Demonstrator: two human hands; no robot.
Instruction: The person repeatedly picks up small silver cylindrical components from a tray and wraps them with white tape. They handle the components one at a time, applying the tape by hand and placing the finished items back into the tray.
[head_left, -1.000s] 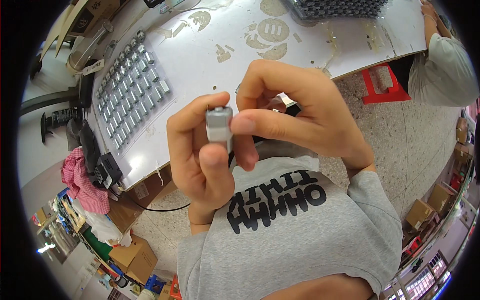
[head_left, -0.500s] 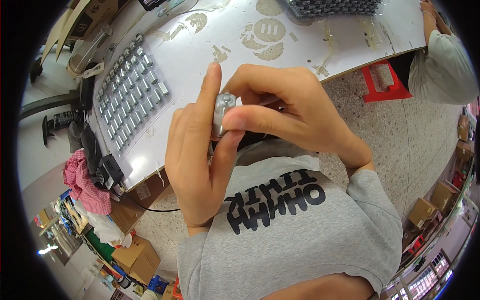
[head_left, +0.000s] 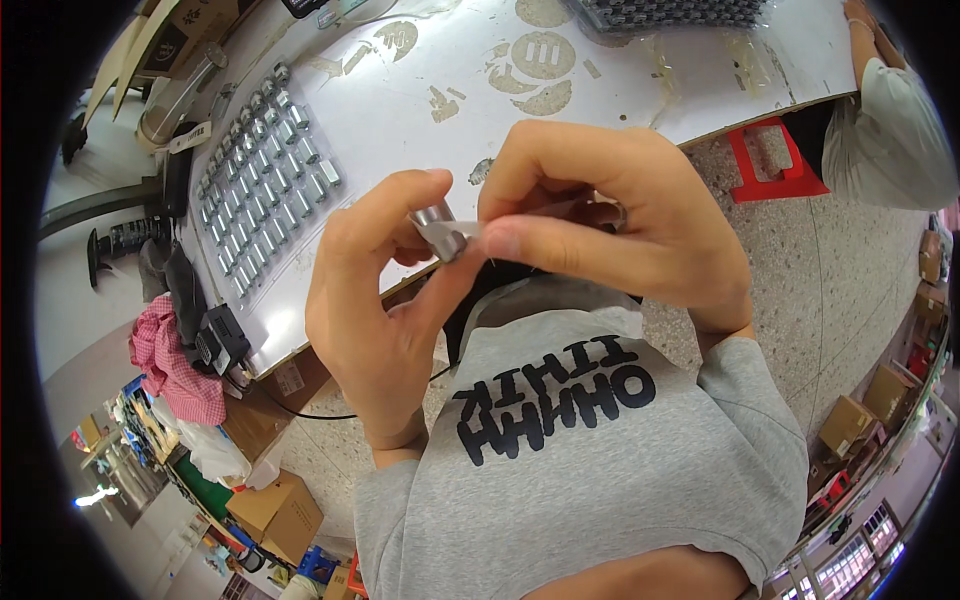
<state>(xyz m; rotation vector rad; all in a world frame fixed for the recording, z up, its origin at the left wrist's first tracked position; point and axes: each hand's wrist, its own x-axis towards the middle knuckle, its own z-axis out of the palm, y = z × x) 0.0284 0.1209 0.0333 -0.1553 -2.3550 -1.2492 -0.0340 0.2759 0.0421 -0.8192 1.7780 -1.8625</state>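
Observation:
A small shiny metal cylinder is held tilted between the thumb and fingers of my left hand. From its side a thin translucent strip of film stretches to my right hand. My right thumb and forefinger pinch that strip; its far end is hidden behind them. Both hands are raised close together over the table's near edge. To the left of them, a clear plastic tray on the table holds rows of similar metal cylinders.
The white table has worn patches on its top. Another tray of dark metallic parts lies at the far edge. A black device and a pink checked cloth are at left. A person's sleeve and a red stool are at right.
My hands have drawn slightly apart. The clear film lay against the cylinder before; now it is pulled off to the right and bare metal shows. My left forefinger has bent down over the cylinder.

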